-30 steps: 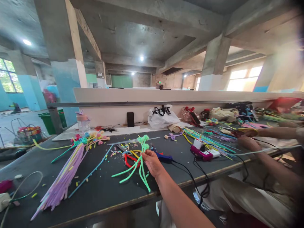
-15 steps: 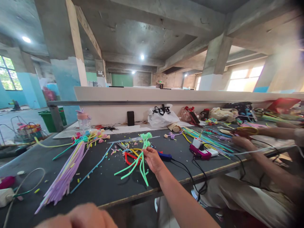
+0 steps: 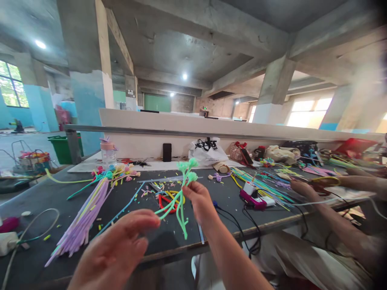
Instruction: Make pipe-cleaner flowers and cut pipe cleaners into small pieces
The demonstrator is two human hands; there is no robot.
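Note:
My right hand is closed around a bunch of green pipe cleaners with fluffy looped tips, held up above the dark worktable. Their loose ends hang down and to the left. My left hand is raised low in front of me, fingers apart and stretched toward the green ends, holding nothing. Red-handled pliers and small cut scraps lie on the table just behind the bunch.
A sheaf of purple, pink and yellow pipe cleaners lies at left. A pink and white device with black cables sits right of centre. Another person's hands work at right. A white bag, phone and bottle stand at the back.
My right hand has lifted the green bunch off the table. My left hand has risen from the bottom edge into view and reached toward the bunch's loose ends.

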